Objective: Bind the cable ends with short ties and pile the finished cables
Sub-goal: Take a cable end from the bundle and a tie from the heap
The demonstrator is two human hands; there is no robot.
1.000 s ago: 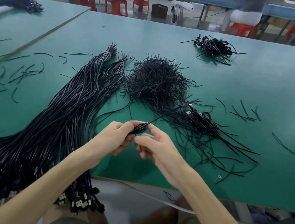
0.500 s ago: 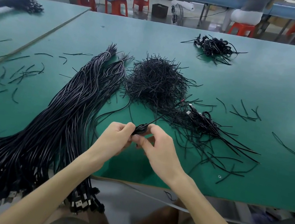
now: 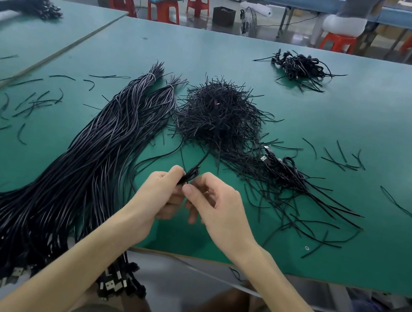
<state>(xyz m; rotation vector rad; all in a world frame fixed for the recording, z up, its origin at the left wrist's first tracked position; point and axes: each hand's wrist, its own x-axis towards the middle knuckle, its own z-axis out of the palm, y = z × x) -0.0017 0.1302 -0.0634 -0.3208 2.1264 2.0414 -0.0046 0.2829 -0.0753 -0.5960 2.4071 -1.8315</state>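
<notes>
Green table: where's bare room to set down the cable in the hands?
Bare: far strip between tie heap and table's far edge, left of the small cable pile; far-right corner beyond the scattered ties. Crowded: long cable bundle left, tangle near-right.

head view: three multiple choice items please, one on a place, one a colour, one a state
1. Where does the long cable bundle lie relative to the heap of short ties? A) to its right B) to its left C) behind it
2. What colour is the table top? A) red B) white C) green
3. What are the left hand and right hand doing? A) pinching a cable end between them B) lying flat C) holding scissors

Answers: 1 B, the bundle runs down the heap's left side; 2 C, the surface is green; 3 A, fingers of both curl on the black cable end.
</notes>
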